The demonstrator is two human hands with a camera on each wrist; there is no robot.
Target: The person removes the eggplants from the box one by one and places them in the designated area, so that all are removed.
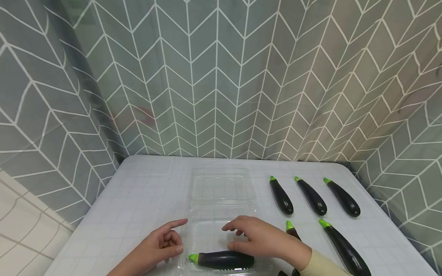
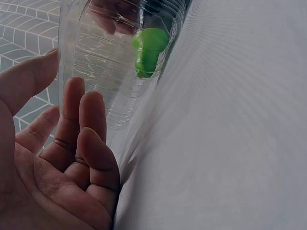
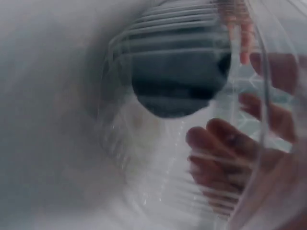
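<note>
A clear plastic clamshell box (image 1: 203, 232) lies with its lid (image 1: 221, 188) folded back, away from me. Inside, along the near side, rests a dark eggplant (image 1: 226, 260), its green stem end (image 2: 149, 50) pointing left. My left hand (image 1: 162, 243) is at the box's left side, index fingertip and thumb right at the rim, other fingers loosely bent. Over the right half of the box is my right hand (image 1: 253, 235), its fingers relaxed and nothing held between them. In the right wrist view the eggplant's rounded end (image 3: 177, 72) shows through the clear wall, with the right fingers (image 3: 230, 143) beyond.
Three eggplants lie in a row at the back right, among them a middle one (image 1: 312, 197). Nearer is another eggplant (image 1: 347, 249); one more (image 1: 292, 230) is partly behind my right wrist. Dark ends show at the bottom edge. A patterned curtain (image 1: 214, 76) borders the white table (image 1: 145, 184).
</note>
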